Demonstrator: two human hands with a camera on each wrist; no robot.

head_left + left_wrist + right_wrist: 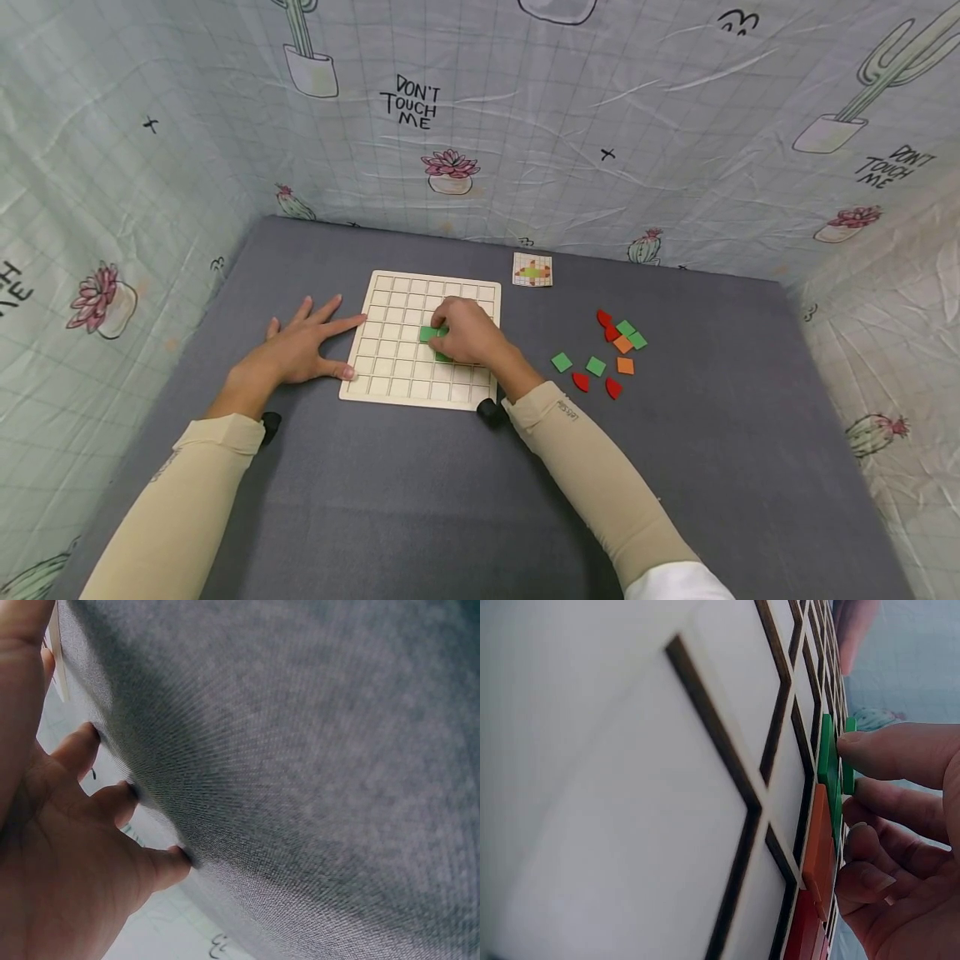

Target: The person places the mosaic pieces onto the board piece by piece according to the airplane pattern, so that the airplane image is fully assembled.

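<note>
On the grey counter [375, 500], a pale wooden grid board [390, 367] lies at the centre, and both hands work at it. At the board's 9 o'clock edge the left hand [300, 350] lies flat with fingers spread and straight, its index fingertip and thumb touching the board's rim while the other fingers press the counter cloth, as the left wrist view shows. Over the board's 3 o'clock half the right hand [468, 332] curls down, its fingertips pinching a green tile [427, 334] that sits in a cell near the board's middle. In the right wrist view the fingertips [870, 750] press the green tile against the grid, with an orange tile [817, 851] just beside it in the next cell and a red tile [804, 934] after that. Well apart from the board, toward 3 o'clock, loose tiles [611, 350] in green, red and orange lie scattered on the counter. Near the board's 1 o'clock corner rests a small pattern card [532, 270]. Cactus-print cloth walls [525, 125] stand around the counter.
</note>
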